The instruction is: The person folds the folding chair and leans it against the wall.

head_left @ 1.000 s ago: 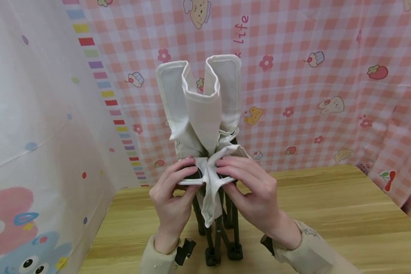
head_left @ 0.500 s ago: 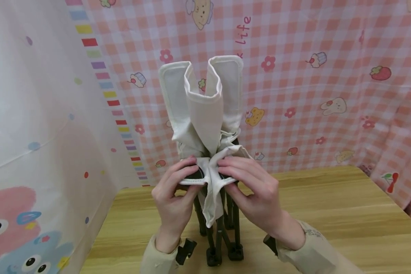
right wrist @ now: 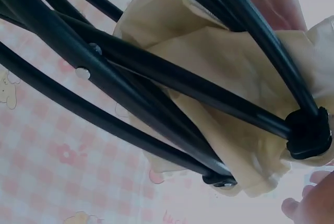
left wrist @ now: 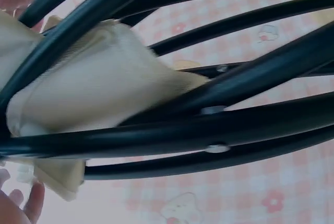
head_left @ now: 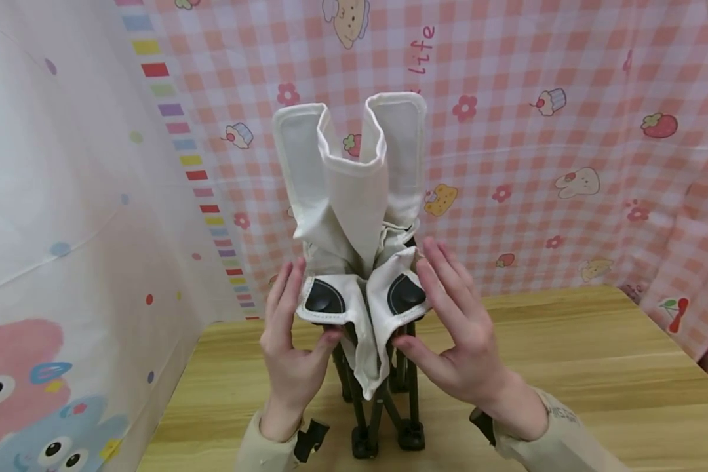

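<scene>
At the bottom of the frame, nearest the camera, are two beige sleeves (head_left: 572, 442), with a dark bit of wrist gear (head_left: 311, 440) at the left cuff and another at the right. Small dark lettering (head_left: 563, 414) runs along the right cuff, too small and slanted to read.

Just above, left of centre, the left hand (head_left: 289, 354) is released, its fingers straight and upright along the outer edge of the fabric, its thumb just under the front hem. The right hand (head_left: 469, 341) is likewise released, right of centre, fingers extended beside the opposite corner and thumb at the underside. Whether the fingertips touch the cloth is hard to tell.

Between them, in the middle of the frame, stands a folded chair of off-white cloth on a dark tubular frame (head_left: 356, 196). Its front corners carry stitched black patches (head_left: 324, 298), and a fold of cloth hangs between them. Two tall flaps rise behind, toward the top centre. The wrist views show black tubes (left wrist: 172, 135) crossing, with silvery rivets (left wrist: 216, 149).

The dark feet (head_left: 411, 436) rest on a wood-grain tabletop (head_left: 578, 367). Beyond, a white cartoon-printed sheet (head_left: 94, 216) fills the left side, and a pink-and-white checked sheet (head_left: 507, 59) the rest. On it, at upper centre, "life" (head_left: 421, 52) reads sideways in pink.
</scene>
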### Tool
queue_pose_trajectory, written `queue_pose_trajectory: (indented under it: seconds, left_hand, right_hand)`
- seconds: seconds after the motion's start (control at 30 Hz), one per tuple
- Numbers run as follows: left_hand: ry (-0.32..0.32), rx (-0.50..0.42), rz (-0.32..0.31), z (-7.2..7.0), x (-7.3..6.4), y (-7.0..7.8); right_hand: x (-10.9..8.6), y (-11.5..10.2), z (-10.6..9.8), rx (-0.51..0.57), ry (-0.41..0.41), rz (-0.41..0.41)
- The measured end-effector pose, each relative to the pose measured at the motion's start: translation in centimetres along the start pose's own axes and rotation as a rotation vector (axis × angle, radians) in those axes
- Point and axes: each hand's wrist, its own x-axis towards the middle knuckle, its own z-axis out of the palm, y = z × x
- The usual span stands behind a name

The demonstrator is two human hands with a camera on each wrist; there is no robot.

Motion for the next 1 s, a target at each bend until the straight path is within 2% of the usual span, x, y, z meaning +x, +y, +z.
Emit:
queue_pose_trajectory:
  seconds: [0.27, 0.43, 0.63, 0.8, 1.0]
  left_hand:
    - [-0.065, 0.017, -0.049, -1.0, -1.7, -1.0]
    - [-0.118, 0.028, -0.074, -1.8, -2.9, -1.7]
    - [-0.183, 0.044, -0.153, -3.0, -5.0, -2.3]
    - [-0.24, 0.084, -0.218, -4.0, -7.1, -2.7]
    - [-0.305, 0.094, -0.249, -4.9, -9.4, -3.1]
  right_hand:
    - [-1.8, 0.5, -1.1, 0.019, -0.067, 0.081]
    - [-3.5, 1.2, -2.2, -0.015, -0.098, 0.157]
    - [-6.1, 1.7, -4.0, -0.09, -0.201, 0.281]
    - [-8.3, 1.8, -5.1, -0.117, -0.281, 0.33]
    - [-10.7, 1.5, -6.4, -0.139, -0.451, 0.467]
